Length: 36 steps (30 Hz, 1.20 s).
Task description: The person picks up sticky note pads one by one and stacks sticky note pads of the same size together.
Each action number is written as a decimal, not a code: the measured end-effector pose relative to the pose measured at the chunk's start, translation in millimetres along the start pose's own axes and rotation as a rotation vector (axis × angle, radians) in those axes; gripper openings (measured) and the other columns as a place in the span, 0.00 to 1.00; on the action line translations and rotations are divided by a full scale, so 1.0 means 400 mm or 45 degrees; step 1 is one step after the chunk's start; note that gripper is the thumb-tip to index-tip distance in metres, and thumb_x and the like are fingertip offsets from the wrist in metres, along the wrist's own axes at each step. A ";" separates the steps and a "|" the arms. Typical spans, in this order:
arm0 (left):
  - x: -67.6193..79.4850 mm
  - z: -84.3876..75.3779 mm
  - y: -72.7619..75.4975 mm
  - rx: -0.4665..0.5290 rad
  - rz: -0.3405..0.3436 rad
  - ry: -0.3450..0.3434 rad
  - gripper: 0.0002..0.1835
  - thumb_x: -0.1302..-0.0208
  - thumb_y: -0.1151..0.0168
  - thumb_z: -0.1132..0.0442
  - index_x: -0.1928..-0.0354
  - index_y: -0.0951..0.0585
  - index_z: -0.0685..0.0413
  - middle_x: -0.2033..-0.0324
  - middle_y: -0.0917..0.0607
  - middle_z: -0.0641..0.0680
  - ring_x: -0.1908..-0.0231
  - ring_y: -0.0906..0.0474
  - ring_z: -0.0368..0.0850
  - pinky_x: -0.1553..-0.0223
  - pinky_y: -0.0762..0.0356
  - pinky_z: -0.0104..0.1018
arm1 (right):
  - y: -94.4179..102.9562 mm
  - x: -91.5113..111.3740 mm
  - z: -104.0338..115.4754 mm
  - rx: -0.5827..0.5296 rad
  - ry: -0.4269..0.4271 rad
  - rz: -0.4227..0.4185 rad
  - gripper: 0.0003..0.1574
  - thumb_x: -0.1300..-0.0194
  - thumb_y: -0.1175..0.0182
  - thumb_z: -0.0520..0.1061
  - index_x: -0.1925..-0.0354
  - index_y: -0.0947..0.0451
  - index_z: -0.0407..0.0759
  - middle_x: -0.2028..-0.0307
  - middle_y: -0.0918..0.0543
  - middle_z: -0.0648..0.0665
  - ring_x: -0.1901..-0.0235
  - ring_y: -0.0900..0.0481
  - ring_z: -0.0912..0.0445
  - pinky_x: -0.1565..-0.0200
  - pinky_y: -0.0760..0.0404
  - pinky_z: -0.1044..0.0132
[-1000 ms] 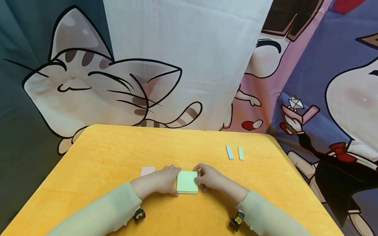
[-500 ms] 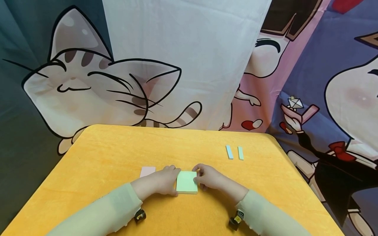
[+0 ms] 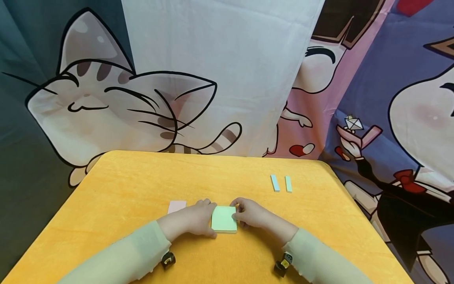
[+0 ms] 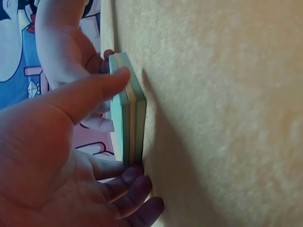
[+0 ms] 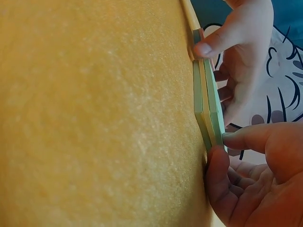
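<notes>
A square stack of sticky note pads [image 3: 223, 219] lies on the yellow table, light green on top. Its side shows green, yellow and green layers in the left wrist view. My left hand [image 3: 200, 217] holds the stack from the left, with the thumb [image 4: 102, 90] along the near edge and the fingers reaching toward the far side. At the right edge my right hand [image 3: 251, 213] pinches the stack, its thumb [image 5: 246, 138] on the top face and a curled finger [image 5: 218, 172] at the side.
A pink sticky note pad [image 3: 176, 206] lies partly behind my left hand. Toward the back right of the table [image 3: 149, 169] are two narrow strips, a blue one [image 3: 274, 183] and a green one [image 3: 288, 184]. A cartoon-printed curtain [image 3: 227, 79] hangs behind the table.
Little differs. The left thumb has shifted slightly rightward along the stack's near edge; the right hand keeps its pinch.
</notes>
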State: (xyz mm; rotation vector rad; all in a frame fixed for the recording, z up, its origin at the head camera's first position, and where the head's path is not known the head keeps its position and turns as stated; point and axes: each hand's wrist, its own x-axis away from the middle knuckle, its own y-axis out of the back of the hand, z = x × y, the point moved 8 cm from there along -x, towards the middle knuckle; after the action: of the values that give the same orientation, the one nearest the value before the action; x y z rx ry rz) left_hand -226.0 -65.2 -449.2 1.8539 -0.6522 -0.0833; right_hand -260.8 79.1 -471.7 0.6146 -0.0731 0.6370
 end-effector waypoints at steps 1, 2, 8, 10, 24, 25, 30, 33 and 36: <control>0.001 0.001 0.001 0.016 0.005 0.000 0.50 0.51 0.23 0.43 0.32 0.33 0.63 0.50 0.26 0.55 0.53 0.31 0.48 0.52 0.27 0.45 | 0.000 0.000 0.000 0.002 0.000 -0.001 0.17 0.31 0.39 0.40 0.45 0.27 0.39 0.70 0.25 0.43 0.79 0.26 0.54 0.76 0.24 0.61; 0.002 0.002 0.003 0.031 0.009 0.002 0.50 0.50 0.24 0.43 0.32 0.33 0.64 0.49 0.26 0.55 0.52 0.31 0.48 0.51 0.27 0.45 | 0.000 0.000 0.000 0.006 0.000 -0.001 0.17 0.31 0.39 0.40 0.45 0.27 0.39 0.70 0.25 0.43 0.79 0.26 0.54 0.75 0.24 0.61; 0.003 0.010 0.009 0.115 0.021 0.014 0.47 0.48 0.25 0.48 0.31 0.34 0.64 0.48 0.25 0.56 0.52 0.31 0.48 0.51 0.28 0.45 | -0.001 0.001 -0.002 0.013 -0.002 0.006 0.19 0.31 0.39 0.41 0.44 0.27 0.40 0.70 0.24 0.43 0.79 0.25 0.54 0.75 0.23 0.60; 0.001 0.012 0.010 0.131 0.021 0.015 0.47 0.48 0.24 0.49 0.31 0.33 0.65 0.49 0.25 0.55 0.53 0.31 0.48 0.51 0.28 0.45 | -0.001 0.001 -0.002 0.010 -0.001 0.008 0.19 0.31 0.39 0.41 0.44 0.27 0.39 0.70 0.24 0.43 0.78 0.25 0.54 0.75 0.23 0.60; 0.000 0.012 0.011 0.123 0.011 0.032 0.45 0.49 0.23 0.50 0.32 0.31 0.62 0.50 0.25 0.55 0.53 0.31 0.48 0.53 0.27 0.46 | 0.001 -0.001 -0.004 0.012 0.006 0.005 0.19 0.31 0.39 0.40 0.43 0.27 0.39 0.70 0.24 0.43 0.79 0.25 0.54 0.75 0.23 0.61; -0.001 0.012 0.011 0.119 0.010 0.033 0.45 0.49 0.23 0.49 0.33 0.31 0.62 0.50 0.25 0.54 0.53 0.31 0.48 0.53 0.27 0.46 | 0.001 -0.001 -0.004 0.012 0.006 0.006 0.19 0.30 0.39 0.40 0.43 0.27 0.39 0.70 0.24 0.43 0.79 0.25 0.54 0.75 0.23 0.61; -0.004 0.013 0.009 0.120 0.006 0.036 0.45 0.49 0.23 0.50 0.33 0.31 0.62 0.51 0.26 0.54 0.54 0.31 0.48 0.54 0.27 0.46 | 0.002 -0.001 -0.004 0.017 0.009 0.002 0.19 0.30 0.39 0.40 0.44 0.27 0.39 0.70 0.25 0.43 0.79 0.25 0.54 0.75 0.22 0.60; -0.006 0.015 0.007 0.121 0.002 0.037 0.44 0.50 0.23 0.50 0.33 0.31 0.62 0.51 0.26 0.54 0.55 0.32 0.48 0.54 0.27 0.45 | 0.002 -0.001 -0.004 0.019 0.010 0.001 0.19 0.30 0.40 0.40 0.43 0.28 0.39 0.70 0.25 0.43 0.79 0.24 0.54 0.75 0.22 0.60; -0.008 0.017 0.005 0.127 0.001 0.041 0.45 0.50 0.23 0.50 0.33 0.31 0.62 0.51 0.26 0.54 0.55 0.32 0.48 0.54 0.28 0.45 | 0.002 -0.001 -0.003 0.020 0.010 -0.001 0.19 0.30 0.40 0.40 0.43 0.28 0.38 0.70 0.25 0.43 0.78 0.24 0.53 0.74 0.22 0.60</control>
State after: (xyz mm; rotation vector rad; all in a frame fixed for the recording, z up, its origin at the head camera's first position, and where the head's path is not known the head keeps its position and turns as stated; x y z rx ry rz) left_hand -232.0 -70.1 -450.8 1.9472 -0.6446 -0.0206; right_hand -261.8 79.9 -472.6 0.6273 -0.0610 0.6400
